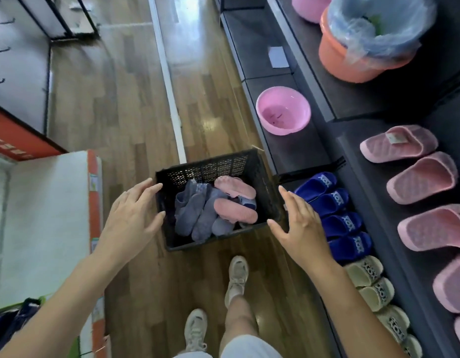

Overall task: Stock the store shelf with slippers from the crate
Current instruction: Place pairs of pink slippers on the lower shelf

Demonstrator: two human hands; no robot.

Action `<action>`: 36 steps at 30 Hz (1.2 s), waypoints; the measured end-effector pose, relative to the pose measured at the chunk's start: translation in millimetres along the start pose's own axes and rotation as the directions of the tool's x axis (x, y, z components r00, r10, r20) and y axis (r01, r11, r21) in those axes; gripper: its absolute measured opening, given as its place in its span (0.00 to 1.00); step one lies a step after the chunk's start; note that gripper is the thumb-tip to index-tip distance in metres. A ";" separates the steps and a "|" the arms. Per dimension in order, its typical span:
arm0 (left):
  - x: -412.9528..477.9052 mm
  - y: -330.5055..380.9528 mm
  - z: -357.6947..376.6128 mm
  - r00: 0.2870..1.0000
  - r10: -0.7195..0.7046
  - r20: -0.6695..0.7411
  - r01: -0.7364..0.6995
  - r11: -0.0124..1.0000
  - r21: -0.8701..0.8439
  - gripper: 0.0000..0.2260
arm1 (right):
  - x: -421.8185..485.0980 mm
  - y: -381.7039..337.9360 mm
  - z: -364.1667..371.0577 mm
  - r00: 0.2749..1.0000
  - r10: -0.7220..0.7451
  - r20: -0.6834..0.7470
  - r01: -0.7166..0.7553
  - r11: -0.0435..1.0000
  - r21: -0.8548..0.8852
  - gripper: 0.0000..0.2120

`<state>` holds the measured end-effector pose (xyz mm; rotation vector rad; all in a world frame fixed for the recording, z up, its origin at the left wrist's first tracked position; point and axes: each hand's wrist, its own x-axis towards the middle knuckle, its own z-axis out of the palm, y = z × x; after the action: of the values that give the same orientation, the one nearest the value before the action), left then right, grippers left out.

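- Flat box [50, 215], white matte top with orange edges, is lying at far left on the wood-plank floor [120, 112], which is glossy and striped.
- Left hand [132, 213] is spreading wide, fingers straight, holding nothing; fingertips are reaching the crate's left rim, and I cannot tell if they are touching it.
- Crate [210, 169], black plastic, rectangular with lattice-mesh walls, is sitting on the floor between both hands, just beside the shelf base.
- Grey slippers [195, 215], soft-looking and matte, are lying piled in the crate's left and middle part.
- Pink rubbery slippers [235, 200], two with rounded toes, are lying on top of the grey ones at the crate's right side.
- Right hand [300, 223] is also spreading wide and holding nothing, hovering by the crate's right wall; I cannot tell whether it is touching.
- Shelf [298, 153], dark, flat and tiered, is running along the right.
- Pink basin [283, 109], round glossy plastic, is sitting on the low tier.
- Blue slippers [337, 215], with patterned straps, are lining the low tier in a row.
- Beige slippers [373, 288], with the same kind of strap, are sitting next to the blue ones in that row.
- Orange basin [358, 52], holding a crinkly clear bag, is sitting on the upper tier.
- Pink mesh slippers [420, 177], textured and open-toed, are lining the upper tier.
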<state>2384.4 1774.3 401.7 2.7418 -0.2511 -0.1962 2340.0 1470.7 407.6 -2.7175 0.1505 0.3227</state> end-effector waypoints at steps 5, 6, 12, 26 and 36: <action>44.5 6.2 36.8 0.998 -0.056 0.003 0.056 0.998 -0.023 0.23 | 61.5 27.6 7.6 0.996 -0.028 0.085 0.028 1.000 0.002 0.32; 52.5 6.8 46.0 0.998 -0.069 0.012 0.070 0.997 -0.033 0.24 | 72.8 33.2 10.7 0.994 -0.029 0.104 0.030 1.000 -0.002 0.31; 91.8 -0.1 107.9 0.991 -0.090 0.102 0.097 0.993 -0.063 0.25 | 130.3 62.7 47.4 0.981 0.010 0.195 -0.007 1.000 -0.016 0.31; 172.8 -78.4 316.2 0.966 0.083 0.245 -0.060 0.993 -0.099 0.23 | 245.2 129.6 240.0 0.940 0.177 0.293 -0.174 0.984 -0.035 0.31; 215.9 -124.9 499.6 0.903 0.204 0.379 -0.183 0.979 -0.092 0.30 | 341.1 187.5 390.5 0.925 0.162 0.343 -0.175 0.985 0.006 0.33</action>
<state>2528.2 1666.4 -126.9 2.5794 -0.6126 -0.6810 2562.6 1435.1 -95.6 -2.5685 0.2885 0.8271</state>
